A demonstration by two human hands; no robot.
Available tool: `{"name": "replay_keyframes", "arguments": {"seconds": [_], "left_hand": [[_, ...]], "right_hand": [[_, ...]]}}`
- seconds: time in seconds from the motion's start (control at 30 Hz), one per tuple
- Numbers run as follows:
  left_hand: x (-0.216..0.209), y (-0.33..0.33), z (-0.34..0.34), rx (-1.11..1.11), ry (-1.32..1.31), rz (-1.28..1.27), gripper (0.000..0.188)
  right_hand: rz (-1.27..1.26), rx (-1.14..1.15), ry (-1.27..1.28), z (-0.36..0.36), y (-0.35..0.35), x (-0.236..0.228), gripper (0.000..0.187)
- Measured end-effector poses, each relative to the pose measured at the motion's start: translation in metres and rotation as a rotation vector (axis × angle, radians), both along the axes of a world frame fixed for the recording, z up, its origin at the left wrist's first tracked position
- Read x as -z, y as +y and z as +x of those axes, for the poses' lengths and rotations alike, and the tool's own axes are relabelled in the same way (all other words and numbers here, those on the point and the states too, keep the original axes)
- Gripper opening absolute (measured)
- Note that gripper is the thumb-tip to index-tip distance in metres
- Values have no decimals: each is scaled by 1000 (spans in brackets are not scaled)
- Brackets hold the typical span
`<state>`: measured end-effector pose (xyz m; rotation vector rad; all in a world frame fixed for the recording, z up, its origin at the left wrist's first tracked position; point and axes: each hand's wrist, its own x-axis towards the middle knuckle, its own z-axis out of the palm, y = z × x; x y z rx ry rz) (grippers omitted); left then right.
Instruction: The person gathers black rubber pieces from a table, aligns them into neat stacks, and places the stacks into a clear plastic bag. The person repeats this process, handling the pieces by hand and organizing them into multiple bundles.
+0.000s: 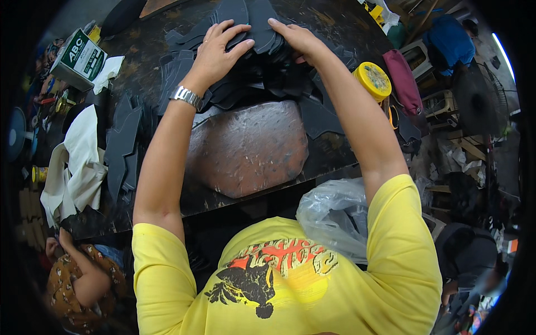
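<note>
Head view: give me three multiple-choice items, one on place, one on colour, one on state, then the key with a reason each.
1. Where is the round tub with the lid?
A. right of the right forearm, on the table
B. on the white cloth at the left
C. on the reddish slab

2. What colour is that tub's lid?
A. blue
B. yellow
C. white

3. How are the two hands placed?
A. both hanging off the table
B. both resting palm-down on the pile of dark cut pieces
C. one lifting the box

Key:
1 A: the tub sits beside the right forearm, clear of the white cloth and the reddish slab.
2 B: its lid is plainly yellow.
3 B: the left hand and right hand both lie flat on the pile of dark cut pieces; the box lies untouched.
</note>
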<state>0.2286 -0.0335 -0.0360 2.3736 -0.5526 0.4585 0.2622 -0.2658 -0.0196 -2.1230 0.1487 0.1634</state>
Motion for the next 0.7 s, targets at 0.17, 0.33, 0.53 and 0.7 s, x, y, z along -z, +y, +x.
{"name": "replay_keyframes", "arguments": {"seconds": [0.17, 0.33, 0.53, 0.7], "left_hand": [[9, -4, -4, -11, -86, -64, 48], [5, -3, -6, -8, -28, -90, 47], [8, -2, -10, 18, -41, -178, 48], [13, -4, -11, -28, -75, -139, 45]], "right_hand": [[102, 4, -157, -13, -4, 19, 105], [-113, 4, -258, -6, -2, 11, 96], [-132, -82, -241, -11, 7, -10, 103], [-184, -129, -70, -23, 8, -15, 109]]}}
